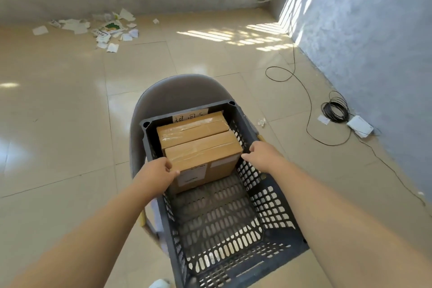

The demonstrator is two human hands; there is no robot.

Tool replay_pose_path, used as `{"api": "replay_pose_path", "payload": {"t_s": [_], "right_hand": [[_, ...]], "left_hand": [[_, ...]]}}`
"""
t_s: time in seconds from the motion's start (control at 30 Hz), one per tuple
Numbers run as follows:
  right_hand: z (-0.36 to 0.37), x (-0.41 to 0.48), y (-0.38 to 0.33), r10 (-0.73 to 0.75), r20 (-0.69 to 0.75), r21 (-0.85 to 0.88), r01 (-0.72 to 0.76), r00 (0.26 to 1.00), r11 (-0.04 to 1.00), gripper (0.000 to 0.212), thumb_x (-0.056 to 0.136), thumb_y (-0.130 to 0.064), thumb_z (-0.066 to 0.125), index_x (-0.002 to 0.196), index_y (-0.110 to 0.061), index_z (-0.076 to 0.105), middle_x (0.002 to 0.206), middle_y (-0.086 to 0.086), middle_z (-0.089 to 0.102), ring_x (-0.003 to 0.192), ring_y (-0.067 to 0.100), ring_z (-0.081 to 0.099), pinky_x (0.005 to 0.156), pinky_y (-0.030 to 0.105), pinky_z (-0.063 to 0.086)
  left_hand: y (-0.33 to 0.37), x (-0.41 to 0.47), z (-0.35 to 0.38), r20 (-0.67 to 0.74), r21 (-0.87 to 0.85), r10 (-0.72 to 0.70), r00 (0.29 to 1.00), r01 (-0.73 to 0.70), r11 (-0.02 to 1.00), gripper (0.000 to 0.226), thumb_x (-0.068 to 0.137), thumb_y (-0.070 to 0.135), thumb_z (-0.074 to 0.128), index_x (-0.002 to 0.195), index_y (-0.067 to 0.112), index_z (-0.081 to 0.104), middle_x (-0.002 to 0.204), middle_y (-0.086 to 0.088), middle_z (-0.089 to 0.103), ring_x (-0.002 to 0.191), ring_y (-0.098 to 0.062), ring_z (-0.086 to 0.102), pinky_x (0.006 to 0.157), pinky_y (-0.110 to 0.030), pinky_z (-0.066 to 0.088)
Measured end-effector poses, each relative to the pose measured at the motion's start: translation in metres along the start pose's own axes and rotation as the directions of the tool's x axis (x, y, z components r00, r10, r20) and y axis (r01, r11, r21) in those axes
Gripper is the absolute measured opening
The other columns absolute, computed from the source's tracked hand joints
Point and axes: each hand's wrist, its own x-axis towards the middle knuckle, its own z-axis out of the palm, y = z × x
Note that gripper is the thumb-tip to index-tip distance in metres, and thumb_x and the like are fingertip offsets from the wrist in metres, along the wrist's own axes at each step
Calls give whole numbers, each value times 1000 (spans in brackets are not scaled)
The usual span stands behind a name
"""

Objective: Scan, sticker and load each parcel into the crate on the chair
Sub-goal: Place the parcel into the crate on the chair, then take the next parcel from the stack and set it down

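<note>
Head view, nearest first: our two bare forearms reach down over the gray crate [224,222], whose near half shows only its slotted floor. Our left hand [159,172] has its fingers [168,164] curled round the near left corner of the near parcel [203,151], thumb on the front face. Our right hand [261,153] is clasped on the right top edge, though most of that hand's grip is hidden behind the box. That parcel sits inside the crate, pressed against the far parcel [191,127], which lies at the crate's back wall under a handwritten paper label [190,114]. We judge these taped cardboard boxes stiff, fairly light and a bit slick where the clear tape runs, so opposite side edges near the corners look like the best hold. The crate rests on a gray chair [177,89]. Beyond, a black cable [308,110] and paper scraps [105,30] lie on the tiled floor [70,100].
</note>
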Motion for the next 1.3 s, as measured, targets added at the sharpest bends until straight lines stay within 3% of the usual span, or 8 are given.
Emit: {"api": "replay_pose_path", "payload": {"t_s": [0.13, 0.23, 0.4, 0.53, 0.67, 0.9, 1.07, 1.3], "right_hand": [[9, -61, 2, 19, 18, 22, -20, 1000, 1000, 23, 94, -39, 53, 97, -16, 55, 94, 0, 57, 96, 23, 54, 70, 29, 42], [29, -113, 6, 89, -14, 58, -88, 996, 994, 41, 94, -38, 53, 116, -4, 57, 117, 15, 60, 105, 30, 57, 88, 40, 46], [75, -208, 22, 187, -14, 44, -186, 982, 982, 36, 91, -41, 55, 112, -13, 61, 111, 4, 62, 98, 22, 58, 77, 32, 44], [115, -289, 48, 323, -43, 139, -314, 946, 939, 40, 90, -37, 57, 121, -12, 57, 122, 7, 61, 108, 25, 57, 89, 33, 45], [153, -375, 80, 464, -53, 237, -440, 884, 866, 51, 91, -41, 57, 132, -12, 50, 133, 10, 54, 119, 27, 51, 95, 32, 41], [225, -546, 122, 652, -94, 400, -571, 752, 717, 57, 91, -44, 56, 136, -12, 46, 136, 10, 52, 122, 25, 49, 94, 28, 38], [288, -670, 144, 730, -80, 517, -598, 679, 612, 29, 90, -39, 57, 115, -24, 56, 112, -2, 57, 104, 21, 52, 77, 27, 42], [368, -817, 172, 838, -68, 619, -636, 542, 461, 51, 90, -47, 56, 133, -21, 47, 131, 0, 52, 112, 19, 52, 83, 29, 41]], "left_hand": [[-3, -19, -14, 97, 133, 154, 983, -166, 977, 26, 87, 40, 58, 104, 21, 57, 87, 7, 60, 79, -8, 57, 65, -22, 48], [-3, -38, -23, 185, 245, 265, 946, -306, 920, 26, 88, 41, 57, 103, 20, 58, 92, 2, 62, 84, -13, 59, 80, -33, 54], [3, -85, -22, 342, 356, 384, 858, -496, 792, 27, 88, 44, 56, 101, 20, 56, 95, 1, 61, 87, -15, 59, 82, -35, 53], [22, -131, -2, 459, 421, 464, 758, -645, 638, 31, 88, 46, 55, 107, 21, 56, 96, 3, 61, 85, -13, 58, 78, -31, 53], [40, -191, 31, 529, 371, 537, 657, -749, 549, 33, 88, 45, 56, 111, 22, 56, 96, 4, 59, 86, -13, 58, 74, -28, 51], [49, -332, 92, 644, 243, 636, 424, -902, 356, 37, 87, 47, 56, 115, 22, 57, 112, -1, 63, 96, -17, 60, 87, -33, 50], [27, -438, 140, 670, 94, 673, 313, -935, 342, 30, 85, 42, 61, 107, 21, 61, 104, 2, 63, 88, -14, 58, 76, -23, 42], [-11, -564, 206, 703, -51, 687, 185, -950, 307, 29, 83, 43, 64, 103, 23, 64, 93, 7, 63, 86, -11, 58, 75, -23, 41]]}}
